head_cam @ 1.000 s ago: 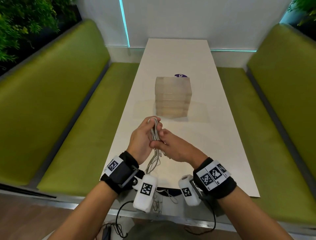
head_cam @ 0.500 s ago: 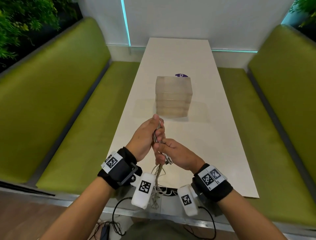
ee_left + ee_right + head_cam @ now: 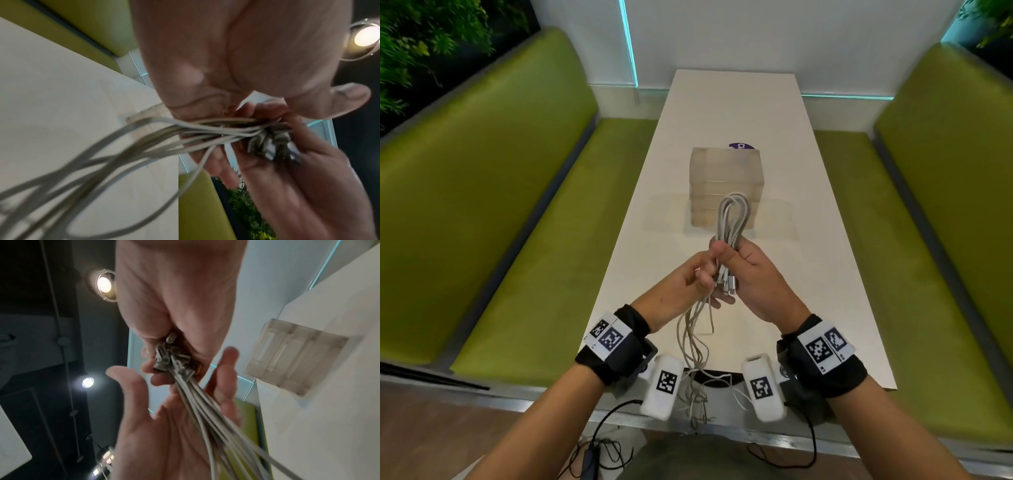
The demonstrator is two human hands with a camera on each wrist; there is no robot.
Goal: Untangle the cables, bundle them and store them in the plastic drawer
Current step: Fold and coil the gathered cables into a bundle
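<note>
Cables (image 3: pixel 732 219) are gathered into one bunch above the near part of the white table (image 3: pixel 835 274). The right hand (image 3: pixel 756 281) is wrapped around the middle of the bunch, so a folded loop stands up above the fist and the metal plugs (image 3: pixel 170 356) sit together just under it. The left hand (image 3: pixel 688 281) is beside it with relaxed, fairly straight fingers under the plugs; it supports the strands and does not seem to squeeze them, though the wrist views are blurred there. Below the hands the long tails hang loose and cross each other over the table edge, so I judge the untangling and bundling as only partly done. The plastic drawer (image 3: pixel 724 178) stands further along the table, well apart from the hands, with all its drawers pushed in; storing is not yet started. Behind it lies a purple sticker (image 3: pixel 739 146). Green benches (image 3: pixel 493 212) run along both sides of the table, and a white wall with a turquoise light strip closes the far end.
</note>
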